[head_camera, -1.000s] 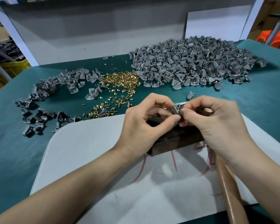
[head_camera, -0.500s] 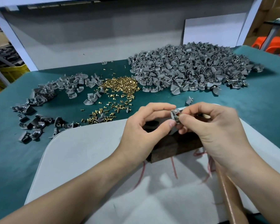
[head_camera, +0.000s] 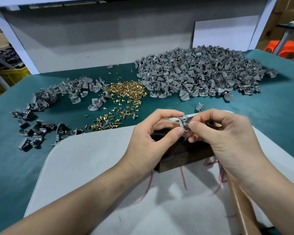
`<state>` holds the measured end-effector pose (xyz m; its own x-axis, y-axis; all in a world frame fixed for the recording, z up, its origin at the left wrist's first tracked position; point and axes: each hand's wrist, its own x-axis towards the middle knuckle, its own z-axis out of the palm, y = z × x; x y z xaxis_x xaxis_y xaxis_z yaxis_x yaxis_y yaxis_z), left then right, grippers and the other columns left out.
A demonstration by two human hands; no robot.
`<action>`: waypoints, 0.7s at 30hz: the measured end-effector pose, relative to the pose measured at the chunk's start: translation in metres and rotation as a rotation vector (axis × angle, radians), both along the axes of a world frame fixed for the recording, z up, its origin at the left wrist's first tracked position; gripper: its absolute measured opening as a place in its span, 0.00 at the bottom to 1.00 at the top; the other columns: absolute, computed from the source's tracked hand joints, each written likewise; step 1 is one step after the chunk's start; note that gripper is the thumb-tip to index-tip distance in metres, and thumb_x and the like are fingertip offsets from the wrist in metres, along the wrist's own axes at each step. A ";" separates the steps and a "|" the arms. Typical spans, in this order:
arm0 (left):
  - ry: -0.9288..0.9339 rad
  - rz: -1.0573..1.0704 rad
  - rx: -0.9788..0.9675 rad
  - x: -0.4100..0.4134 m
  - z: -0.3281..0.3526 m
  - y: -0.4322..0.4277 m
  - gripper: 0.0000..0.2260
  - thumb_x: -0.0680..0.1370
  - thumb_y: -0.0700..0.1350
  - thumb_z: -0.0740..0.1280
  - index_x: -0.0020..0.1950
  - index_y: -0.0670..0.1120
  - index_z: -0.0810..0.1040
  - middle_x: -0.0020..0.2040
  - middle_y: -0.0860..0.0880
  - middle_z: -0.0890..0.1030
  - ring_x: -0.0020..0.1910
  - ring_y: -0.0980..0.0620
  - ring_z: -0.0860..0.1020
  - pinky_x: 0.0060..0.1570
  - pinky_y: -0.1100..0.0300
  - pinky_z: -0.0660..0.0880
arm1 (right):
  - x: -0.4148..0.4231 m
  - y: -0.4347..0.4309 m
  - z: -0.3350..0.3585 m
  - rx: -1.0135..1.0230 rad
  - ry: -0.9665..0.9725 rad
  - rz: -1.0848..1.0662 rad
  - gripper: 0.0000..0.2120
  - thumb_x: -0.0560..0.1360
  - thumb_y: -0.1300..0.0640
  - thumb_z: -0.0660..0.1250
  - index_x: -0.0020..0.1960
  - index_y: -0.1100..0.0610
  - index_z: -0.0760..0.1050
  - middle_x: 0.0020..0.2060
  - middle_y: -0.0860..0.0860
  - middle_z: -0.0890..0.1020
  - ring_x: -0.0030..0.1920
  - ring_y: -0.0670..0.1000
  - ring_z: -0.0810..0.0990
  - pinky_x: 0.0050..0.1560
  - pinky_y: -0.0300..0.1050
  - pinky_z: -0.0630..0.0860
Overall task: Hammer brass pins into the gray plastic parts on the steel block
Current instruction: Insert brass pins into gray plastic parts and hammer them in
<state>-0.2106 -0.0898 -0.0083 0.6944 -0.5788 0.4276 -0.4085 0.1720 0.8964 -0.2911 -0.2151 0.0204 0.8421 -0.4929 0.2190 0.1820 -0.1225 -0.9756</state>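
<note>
My left hand (head_camera: 153,139) pinches a small gray plastic part (head_camera: 183,123) between thumb and forefinger, held just above the dark steel block (head_camera: 182,156). My right hand (head_camera: 226,141) pinches a brass pin (head_camera: 188,124) against the part's right side. The block lies on a light gray mat (head_camera: 92,167), mostly hidden behind both hands. A wooden hammer handle (head_camera: 241,206) runs under my right wrist; its head is hidden.
A heap of loose brass pins (head_camera: 126,90) lies on the teal table (head_camera: 15,167) behind the mat. A big pile of gray parts (head_camera: 202,73) sits at the back right, and smaller clusters of gray parts (head_camera: 46,102) at the left. One stray part (head_camera: 199,106) lies near the block.
Both hands have lifted the gray part slightly and turned it. My right fingers have brought the brass pin to its side. The view has tilted up a little.
</note>
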 end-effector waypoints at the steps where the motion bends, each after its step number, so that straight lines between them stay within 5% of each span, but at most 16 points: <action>1: -0.001 -0.002 -0.002 0.000 0.000 0.000 0.11 0.72 0.39 0.69 0.52 0.50 0.78 0.44 0.45 0.84 0.46 0.55 0.82 0.53 0.67 0.74 | 0.000 0.000 0.000 -0.012 0.001 -0.004 0.06 0.69 0.69 0.70 0.34 0.62 0.78 0.25 0.53 0.80 0.25 0.43 0.77 0.31 0.30 0.72; 21: 0.059 -0.037 -0.024 0.001 -0.001 0.000 0.10 0.71 0.39 0.71 0.48 0.50 0.78 0.40 0.55 0.85 0.44 0.60 0.82 0.48 0.71 0.73 | 0.001 -0.004 -0.002 -0.118 0.037 0.027 0.08 0.69 0.69 0.70 0.33 0.59 0.78 0.27 0.53 0.81 0.26 0.45 0.78 0.32 0.32 0.75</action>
